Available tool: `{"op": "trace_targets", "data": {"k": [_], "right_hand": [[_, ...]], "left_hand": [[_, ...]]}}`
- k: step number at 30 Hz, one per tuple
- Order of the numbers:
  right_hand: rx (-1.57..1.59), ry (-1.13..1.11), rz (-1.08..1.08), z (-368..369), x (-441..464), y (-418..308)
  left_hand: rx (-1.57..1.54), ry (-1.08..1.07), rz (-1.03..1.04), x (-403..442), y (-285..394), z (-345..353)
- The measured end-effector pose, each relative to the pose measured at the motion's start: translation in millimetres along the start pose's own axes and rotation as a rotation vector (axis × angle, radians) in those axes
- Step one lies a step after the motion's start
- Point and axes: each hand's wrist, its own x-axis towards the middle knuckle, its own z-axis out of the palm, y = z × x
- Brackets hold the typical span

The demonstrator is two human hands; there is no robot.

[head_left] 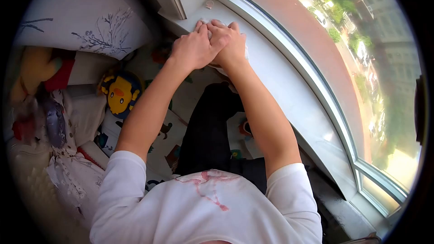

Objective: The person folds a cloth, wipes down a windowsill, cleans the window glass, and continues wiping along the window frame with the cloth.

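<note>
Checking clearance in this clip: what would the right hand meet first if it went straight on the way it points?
Probably the small pale object on the windowsill just ahead of the right hand, though depth and exact line are unclear.

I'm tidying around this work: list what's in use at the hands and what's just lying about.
In use:
- left hand
- right hand
- white cloth-like item, mostly hidden beneath them
- windowsill

Lying about:
- yellow duck-faced item
- patterned fabric
- small pinkish object
</note>
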Motion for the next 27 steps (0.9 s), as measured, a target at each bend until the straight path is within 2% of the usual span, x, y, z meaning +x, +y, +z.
{"op": "trace_targets", "data": {"k": [4, 7, 8, 11, 15, 16, 19, 20, 23, 24, 27], "right_hand": [[-0.021, 0.045, -0.050, 1.0, 23.3, 5.6], [-0.025, 0.004, -0.056, -2.5, 1.6, 1.9], [-0.022, -0.021, -0.051, -3.6, -8.3, -1.3], [-0.005, 0.105, -0.077, 4.4, -22.2, -2.5], [-0.057, -0.232, -0.038, -12.2, 22.7, -2.3], [-0.057, -0.211, -0.067, -10.9, 32.7, -0.4], [-0.069, -0.205, -0.055, -10.0, 40.7, -2.6], [-0.094, -0.237, -0.072, -14.1, 32.3, -5.1], [-0.082, -0.244, -0.016, -14.8, -4.9, -13.8], [-0.042, -0.051, -0.057, -4.0, -17.7, -10.3], [-0.012, -0.126, -0.043, -4.7, 1.0, -10.1]], "left_hand": [[-0.039, -0.085, -0.067, 22.8, 3.9, -19.6], [-0.002, -0.030, -0.034, -5.5, 5.1, -7.7], [0.000, -0.098, -0.037, -17.3, 7.8, -9.9], [0.033, -0.053, -0.009, -33.0, 3.5, 5.1], [0.069, -0.103, -0.048, 11.1, 0.9, -17.3], [0.048, -0.013, -0.037, 19.5, -0.8, -19.1], [0.019, -0.044, -0.028, 23.3, -3.0, -26.6], [0.040, -0.111, -0.055, 14.8, 0.2, -28.4], [0.078, -0.110, -0.005, -18.8, 1.8, -14.5], [0.090, -0.075, 0.007, -26.9, 1.5, -8.2], [0.093, -0.139, 0.003, -8.1, -2.6, -17.0]]}}
